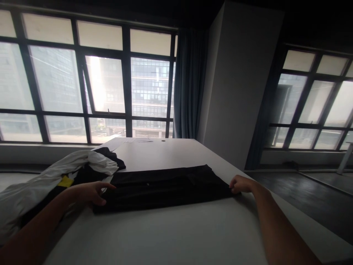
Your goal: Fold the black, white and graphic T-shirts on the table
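Note:
A black garment (pixel 165 187), folded into a long flat strip, lies across the white table (pixel 176 232). Its exact kind cannot be made out. At its left end is my left hand (pixel 92 192), index finger stretched over the cloth and thumb held apart from it. The fingers of my right hand (pixel 241 184) are closed in a pinch on the right front corner of the garment. A small pale mark shows near the middle of the cloth.
Piled at the table's left side are white and black clothes (pixel 82 162) with a yellow patch (pixel 66 181). Papers (pixel 135 140) lie at the far end. Beyond stand windows, a blue curtain (pixel 190 84) and a wide pillar (pixel 239 84). The table's right edge runs beside my right arm.

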`<action>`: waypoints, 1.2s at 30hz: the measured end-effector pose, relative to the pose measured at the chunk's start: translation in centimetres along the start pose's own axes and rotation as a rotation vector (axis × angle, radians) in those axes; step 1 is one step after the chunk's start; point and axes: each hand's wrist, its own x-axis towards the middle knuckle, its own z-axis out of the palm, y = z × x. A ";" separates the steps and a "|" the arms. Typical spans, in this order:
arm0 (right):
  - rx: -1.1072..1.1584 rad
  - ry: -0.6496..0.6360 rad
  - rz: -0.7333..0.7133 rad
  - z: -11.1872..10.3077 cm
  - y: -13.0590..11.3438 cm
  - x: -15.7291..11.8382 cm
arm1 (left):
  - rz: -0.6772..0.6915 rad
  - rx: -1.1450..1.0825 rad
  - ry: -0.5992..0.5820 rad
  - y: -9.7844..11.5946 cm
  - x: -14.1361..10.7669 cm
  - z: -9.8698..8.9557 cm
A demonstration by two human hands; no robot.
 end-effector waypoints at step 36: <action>-0.231 0.133 -0.398 9.3 -10.9 3.8 | 0.459 0.657 0.199 3.5 6.8 9.2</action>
